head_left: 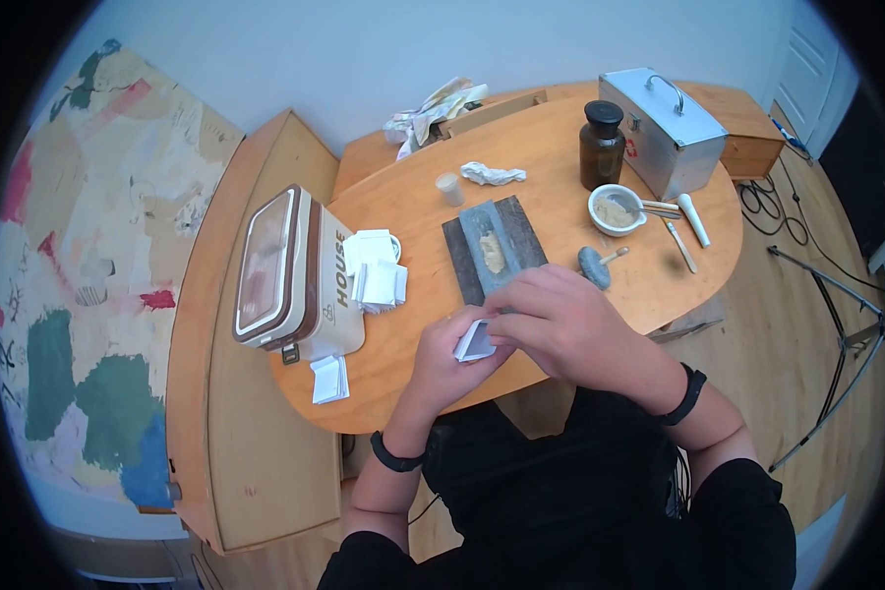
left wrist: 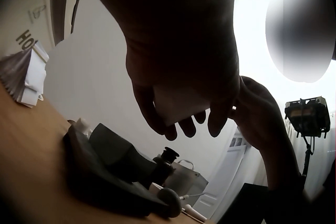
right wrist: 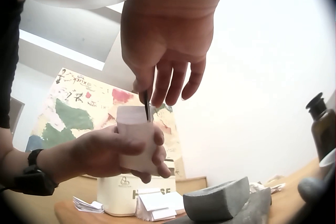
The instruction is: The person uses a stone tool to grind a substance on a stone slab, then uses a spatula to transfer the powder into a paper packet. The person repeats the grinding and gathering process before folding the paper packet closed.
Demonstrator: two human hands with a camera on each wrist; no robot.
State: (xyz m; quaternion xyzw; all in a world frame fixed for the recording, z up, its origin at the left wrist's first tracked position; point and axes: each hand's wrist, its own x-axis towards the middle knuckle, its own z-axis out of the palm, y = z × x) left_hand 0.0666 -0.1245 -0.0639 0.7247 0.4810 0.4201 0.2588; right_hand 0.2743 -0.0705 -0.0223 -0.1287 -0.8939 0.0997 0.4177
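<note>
My left hand (head_left: 441,362) grips a folded white paper packet (head_left: 475,342) near my chest, its top opening facing up. In the right wrist view the thumb and fingers wrap the packet's sides. Just above it, my right hand (right wrist: 168,56) pinches a thin dark tool (right wrist: 147,107) between thumb and forefinger. The tool's lower end reaches the packet's rim, and the other fingers hang loosely. Beyond the hands lies a grey stone block (head_left: 482,218) on a dark slab (head_left: 528,228), with tan powder (head_left: 492,254) on its top.
Folded white papers (head_left: 379,285) lie beside a cream box (head_left: 329,285). To the right are a mortar (head_left: 615,224) holding powder, a pestle (head_left: 693,218), a rounded grey stone (head_left: 593,267), a brown bottle (head_left: 601,157) and a metal case (head_left: 664,147). A small cup (head_left: 449,190) stands behind the slab.
</note>
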